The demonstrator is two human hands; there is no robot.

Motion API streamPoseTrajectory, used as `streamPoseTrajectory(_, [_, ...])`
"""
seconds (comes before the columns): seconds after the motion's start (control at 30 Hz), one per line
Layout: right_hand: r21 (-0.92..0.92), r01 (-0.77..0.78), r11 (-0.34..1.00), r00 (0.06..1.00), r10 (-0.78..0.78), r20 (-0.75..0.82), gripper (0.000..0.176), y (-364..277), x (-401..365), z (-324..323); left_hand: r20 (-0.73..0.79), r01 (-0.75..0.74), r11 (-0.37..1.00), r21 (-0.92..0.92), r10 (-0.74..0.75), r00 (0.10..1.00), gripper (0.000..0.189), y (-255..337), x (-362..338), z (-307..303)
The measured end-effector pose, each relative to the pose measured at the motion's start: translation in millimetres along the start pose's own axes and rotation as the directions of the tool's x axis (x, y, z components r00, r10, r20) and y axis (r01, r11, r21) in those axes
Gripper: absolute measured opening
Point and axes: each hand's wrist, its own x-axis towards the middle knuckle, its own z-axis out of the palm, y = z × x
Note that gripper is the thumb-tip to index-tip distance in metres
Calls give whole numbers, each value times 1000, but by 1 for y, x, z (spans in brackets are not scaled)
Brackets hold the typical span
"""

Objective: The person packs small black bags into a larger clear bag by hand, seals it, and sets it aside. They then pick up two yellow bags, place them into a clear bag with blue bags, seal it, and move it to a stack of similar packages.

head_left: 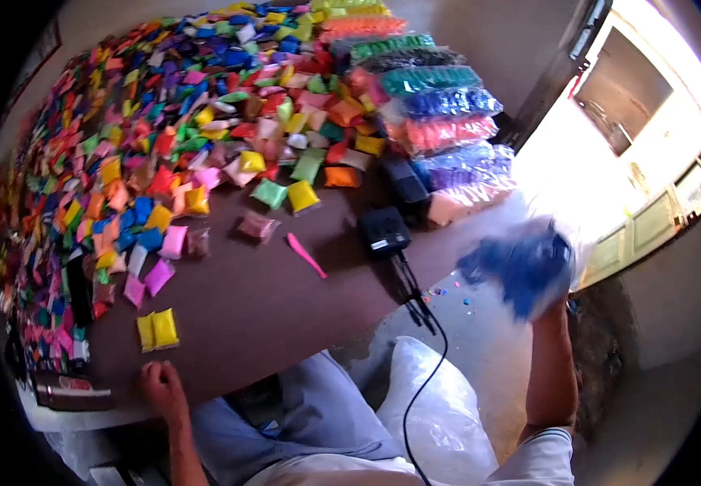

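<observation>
My left hand (162, 384) rests at the table's near edge, its fingers curled closed with nothing visible in them. Just beyond it lie two yellow packets (158, 329), side by side and touching. Out to the right, past the table edge, my right hand (559, 293) grips a clear plastic bag of blue packets (521, 267). Motion blurs the bag, and it hides most of the fingers. A pink plastic stick (306, 256) and a brown packet (258, 228) lie on the table between my hands.
Many small colored packets (229, 121) cover the table's left and far parts. Filled clear bags (452, 132) line its right side. A black box (384, 232) with cables (412, 296) sits near the right edge. A white sack (431, 397) stands beside my legs.
</observation>
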Motion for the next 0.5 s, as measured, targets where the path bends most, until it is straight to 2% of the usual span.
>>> streamPoseTrajectory(0.03, [261, -76, 962, 994, 52, 98, 44, -19, -5, 15, -19, -34, 998, -56, 33, 999, 23, 9, -3, 3])
streamPoseTrajectory(0.07, [490, -171, 855, 975, 76, 208, 45, -39, -9, 31, -24, -37, 990, -135, 34, 999, 24, 17, -7, 11])
streamPoseTrajectory(0.1, [670, -279, 688, 945, 70, 321, 47, -59, -12, 48, -27, -42, 976, -215, 36, 999, 25, 23, -12, 13])
streamPoseTrajectory(0.13, [554, 43, 831, 968, -172, 183, 50, -65, -14, 74, -41, -38, 976, -213, 30, 999, 25, 29, -18, 11])
streamPoseTrajectory(0.17, [365, 368, 856, 901, -424, 86, 54, -68, -15, 103, -6, -105, 970, -219, 107, 994, 26, 36, -23, 12])
streamPoseTrajectory(0.2, [491, 400, 774, 855, -508, 104, 58, -84, -8, 126, 35, -177, 956, -234, 190, 981, 27, 41, -25, 13])
streamPoseTrajectory(0.23, [534, 409, 740, 832, -542, 114, 54, -106, -11, 141, 34, -189, 949, -254, 204, 978, 27, 43, -26, 15])
streamPoseTrajectory(0.27, [471, 475, 743, 787, -599, 150, 51, -123, -15, 155, 49, -192, 948, -255, 211, 976, 29, 42, -30, 15])
streamPoseTrajectory(0.3, [467, 596, 654, 704, -704, 87, 37, -130, -17, 175, 66, -194, 948, -253, 217, 974, 32, 39, -36, 15])
streamPoseTrajectory(0.37, [434, 734, 523, 561, -827, 48, 29, -141, -24, 207, 20, -265, 911, -315, 285, 958, 36, 1, -45, 31])
streamPoseTrajectory(0.4, [423, 765, 485, 515, -856, 51, 22, -143, -28, 218, -31, -322, 877, -356, 333, 942, 41, -10, -44, 37])
streamPoseTrajectory(0.43, [411, 768, 492, 519, -853, 51, 22, -141, -34, 233, -32, -331, 870, -364, 344, 938, 41, 3, -41, 31])
streamPoseTrajectory(0.47, [383, 790, 479, 495, -867, 63, 20, -136, -40, 249, 104, -7, 839, -543, 75, 992, 45, 28, -37, 16])
streamPoseTrajectory(0.5, [355, 811, 464, 470, -880, 76, 18, -132, -45, 263, 289, 320, 693, -646, -166, 943, 50, 45, -32, 1])
